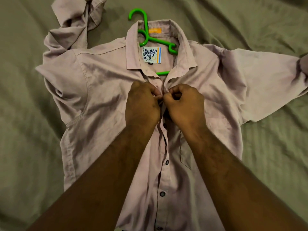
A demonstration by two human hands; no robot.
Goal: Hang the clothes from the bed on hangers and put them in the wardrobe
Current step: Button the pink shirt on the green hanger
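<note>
Pale pink shirt (103, 100) lies flat, front up, on the olive bed sheet (25, 122). The green hanger (146, 25) sits inside it, with the hook poking out above the collar (133, 52) and one arm showing in the open neck. Just below the collar, both hands meet on the front opening. The left hand (141, 104) and right hand (185, 104) are curled, fingertips pinching the fabric edges together. Further below the collar, dark buttons (167, 162) line the front.

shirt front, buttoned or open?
Partly buttoned. Below the hands the shirt lies closed, dark buttons showing; above, its collar gapes over the green hanger. Left hand and right hand pinch its placket.
</note>
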